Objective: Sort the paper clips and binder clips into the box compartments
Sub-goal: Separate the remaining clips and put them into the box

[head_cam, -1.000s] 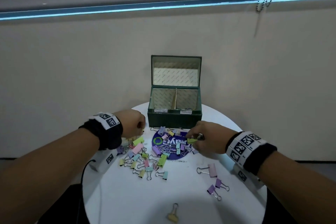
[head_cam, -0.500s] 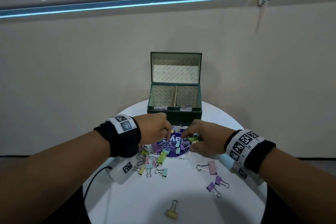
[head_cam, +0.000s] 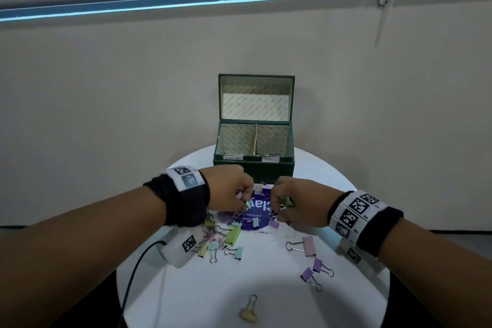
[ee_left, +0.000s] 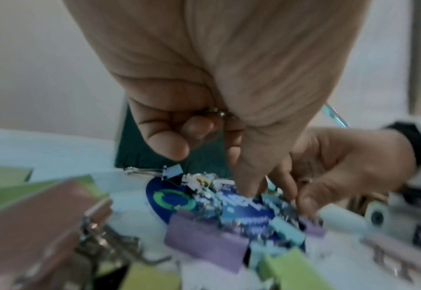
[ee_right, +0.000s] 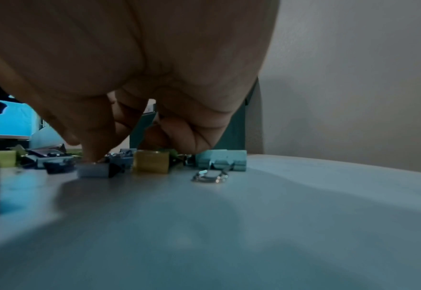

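An open green box [head_cam: 254, 169] stands at the table's far side, split by a divider into two labelled compartments. In front of it, pastel binder clips and small wire paper clips lie heaped on a blue round sticker [head_cam: 257, 212]. My left hand [head_cam: 234, 194] is curled over the heap's left side. In the left wrist view it keeps metal paper clips [ee_left: 214, 112] tucked in its palm while a fingertip [ee_left: 247, 188] reaches down to the sticker. My right hand [head_cam: 290, 204] is curled over the right side, fingertips [ee_right: 92, 155] pinching down on a small clip in the heap.
Loose binder clips lie on the white round table [head_cam: 186, 301]: green [head_cam: 233, 234], pink [head_cam: 308, 246], two purple [head_cam: 318, 265], a tan one [head_cam: 249, 314] near the front edge. A black cable [head_cam: 133, 274] hangs at the left. The wall is close behind the box.
My left hand has moved right, from the clips at the left onto the sticker heap. Both hands now sit close together there. The right hand has barely shifted.
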`<state>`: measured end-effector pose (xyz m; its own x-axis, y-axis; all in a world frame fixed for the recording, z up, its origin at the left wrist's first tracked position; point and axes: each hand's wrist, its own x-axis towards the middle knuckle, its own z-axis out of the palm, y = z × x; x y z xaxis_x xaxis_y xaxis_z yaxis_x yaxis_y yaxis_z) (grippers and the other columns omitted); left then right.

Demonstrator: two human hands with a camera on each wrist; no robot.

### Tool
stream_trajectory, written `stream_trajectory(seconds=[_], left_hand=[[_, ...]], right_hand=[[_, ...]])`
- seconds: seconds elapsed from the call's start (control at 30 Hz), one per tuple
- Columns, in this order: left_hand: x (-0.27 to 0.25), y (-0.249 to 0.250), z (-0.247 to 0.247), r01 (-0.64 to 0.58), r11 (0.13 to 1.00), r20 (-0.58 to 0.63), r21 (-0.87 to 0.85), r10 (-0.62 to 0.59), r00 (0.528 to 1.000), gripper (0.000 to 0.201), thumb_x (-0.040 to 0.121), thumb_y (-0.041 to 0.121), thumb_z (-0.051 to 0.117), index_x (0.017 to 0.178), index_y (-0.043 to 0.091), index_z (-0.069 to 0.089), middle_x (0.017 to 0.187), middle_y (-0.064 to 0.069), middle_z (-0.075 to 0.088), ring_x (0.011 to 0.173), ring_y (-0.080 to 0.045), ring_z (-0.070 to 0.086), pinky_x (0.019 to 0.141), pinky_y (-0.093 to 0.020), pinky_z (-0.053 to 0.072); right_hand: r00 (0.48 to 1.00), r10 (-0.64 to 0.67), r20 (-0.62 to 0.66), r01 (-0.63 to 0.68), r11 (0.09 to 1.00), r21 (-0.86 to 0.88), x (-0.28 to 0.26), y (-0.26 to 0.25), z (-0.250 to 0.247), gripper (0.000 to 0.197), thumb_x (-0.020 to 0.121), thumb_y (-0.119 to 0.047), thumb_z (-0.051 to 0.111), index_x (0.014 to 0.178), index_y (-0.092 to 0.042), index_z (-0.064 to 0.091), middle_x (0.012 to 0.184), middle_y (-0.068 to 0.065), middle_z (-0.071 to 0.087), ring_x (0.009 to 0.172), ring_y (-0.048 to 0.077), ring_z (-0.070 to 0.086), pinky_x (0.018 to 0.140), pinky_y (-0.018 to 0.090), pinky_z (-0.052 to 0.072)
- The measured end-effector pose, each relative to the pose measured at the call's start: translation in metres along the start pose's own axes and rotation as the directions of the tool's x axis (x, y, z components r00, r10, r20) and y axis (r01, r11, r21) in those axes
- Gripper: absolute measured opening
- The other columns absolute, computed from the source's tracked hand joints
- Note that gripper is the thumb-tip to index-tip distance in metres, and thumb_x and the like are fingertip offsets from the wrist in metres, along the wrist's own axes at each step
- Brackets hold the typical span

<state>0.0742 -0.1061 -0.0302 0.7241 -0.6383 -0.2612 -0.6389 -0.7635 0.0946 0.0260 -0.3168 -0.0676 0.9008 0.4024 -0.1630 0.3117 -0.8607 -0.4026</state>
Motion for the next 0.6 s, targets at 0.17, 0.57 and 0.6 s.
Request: stream_trajectory(seconds=[0.17, 0.57, 0.6], left_hand=[[-0.004, -0.017, -0.024, 0.021, 0.968, -0.098, -0.249, -0.046, 0.994, 0.015, 0.088, 0.034, 0.071, 0.09, 0.023, 0.061, 0.088, 0.008, 0.064, 0.08, -0.012, 0.059, 0.073, -0.028, 0.048], [0.038, -0.043, -0.06, 0.146, 0.945, -0.282, -0.294, -0.232, 0.931, 0.055, 0.091, 0.022, 0.066, 0.141, 0.033, 0.046, 0.108, 0.0, 0.061, 0.088, -0.016, 0.059, 0.076, -0.025, 0.045], [0.038, -0.045, -0.06, 0.137, 0.947, -0.277, -0.291, -0.22, 0.935, 0.063, 0.092, 0.017, 0.064, 0.146, 0.038, 0.041, 0.114, 0.001, 0.062, 0.088, -0.015, 0.059, 0.077, -0.023, 0.043]], right_hand=[[0.999, -0.024, 0.037, 0.024, 1.0, 0.004, 0.0, -0.001, 0.001, 0.036, 0.086, -0.042, 0.07, 0.12, -0.049, 0.063, 0.112, -0.018, 0.048, 0.101, 0.006, 0.054, 0.09, 0.029, 0.049], [0.997, -0.036, 0.072, 0.04, 0.998, -0.054, 0.002, -0.002, 0.002, 0.041, 0.09, -0.034, 0.069, 0.129, -0.043, 0.06, 0.119, -0.015, 0.054, 0.109, 0.01, 0.055, 0.097, 0.031, 0.05], [0.997, -0.032, 0.073, 0.036, 0.998, -0.057, 0.002, -0.002, 0.002, 0.04, 0.09, -0.034, 0.069, 0.129, -0.042, 0.06, 0.12, -0.014, 0.055, 0.109, 0.01, 0.055, 0.097, 0.031, 0.05]])
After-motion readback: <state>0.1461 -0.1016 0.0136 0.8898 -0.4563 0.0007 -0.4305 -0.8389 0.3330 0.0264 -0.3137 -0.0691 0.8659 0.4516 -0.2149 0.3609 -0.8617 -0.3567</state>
